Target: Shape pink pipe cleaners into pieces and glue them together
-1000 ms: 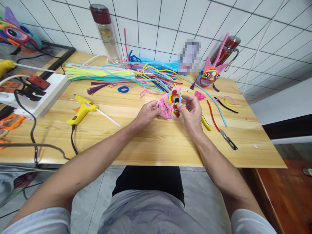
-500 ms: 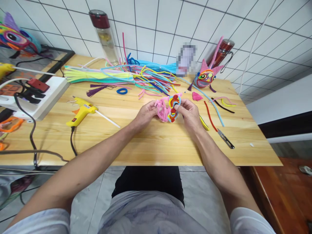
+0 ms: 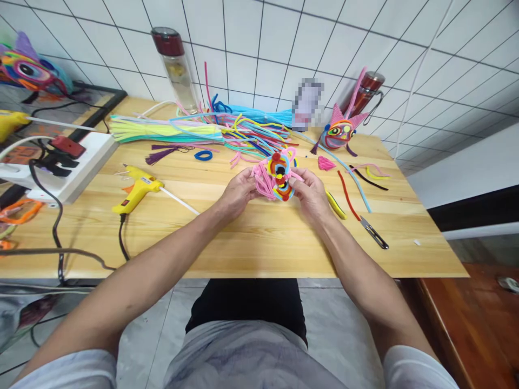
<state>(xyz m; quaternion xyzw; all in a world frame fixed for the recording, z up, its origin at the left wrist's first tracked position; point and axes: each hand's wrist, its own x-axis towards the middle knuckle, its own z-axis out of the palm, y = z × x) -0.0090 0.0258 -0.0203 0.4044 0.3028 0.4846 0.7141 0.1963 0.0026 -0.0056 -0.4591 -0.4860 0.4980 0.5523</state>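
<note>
A pink pipe-cleaner figure [image 3: 264,182] with a colourful face in red, yellow, blue and black is held up above the wooden table, between my two hands. My left hand [image 3: 239,193] grips its pink left side, fingers closed round it. At its right edge, my right hand [image 3: 311,193] pinches the part beside the face, thumb in front. Behind the figure lies a loose pile of coloured pipe cleaners [image 3: 251,135]. A dark blue ring [image 3: 203,155] rests on the table to the left.
A yellow glue gun [image 3: 140,190] and a white power strip [image 3: 87,162] are on the left. Thread snips [image 3: 373,232], a red strip [image 3: 348,194] and a finished fish-like figure [image 3: 339,132] are on the right. A glass bottle [image 3: 178,75] stands at the back.
The pink figure has turned so its colourful face shows more fully, and it sits slightly further left. My right hand has shifted a little left with it. The view has moved slightly.
</note>
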